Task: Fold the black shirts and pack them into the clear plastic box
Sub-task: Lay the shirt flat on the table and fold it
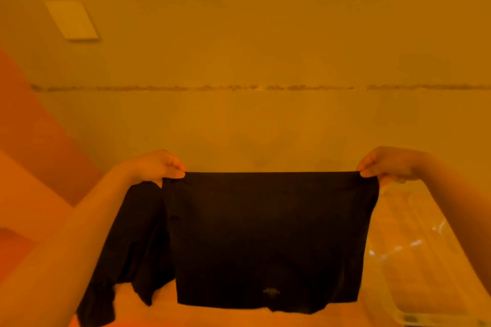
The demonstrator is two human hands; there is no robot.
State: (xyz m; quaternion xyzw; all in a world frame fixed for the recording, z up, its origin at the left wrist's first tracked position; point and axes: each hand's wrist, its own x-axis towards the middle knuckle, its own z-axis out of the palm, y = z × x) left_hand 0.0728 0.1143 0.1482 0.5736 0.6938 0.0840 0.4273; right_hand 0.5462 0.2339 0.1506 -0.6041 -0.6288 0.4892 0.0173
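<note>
The shirt (268,241) hides the surface under it and the box's (414,255) near-left corner. The right forearm crosses that box, whose far end runs off the frame. Everything is orange-tinted and soft.

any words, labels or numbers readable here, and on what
No text can be read.
Black shirt: a small pale mark near its lower hem, too blurred to read.
Clear plastic box: no label shows.
Wall plate: blank.
</note>
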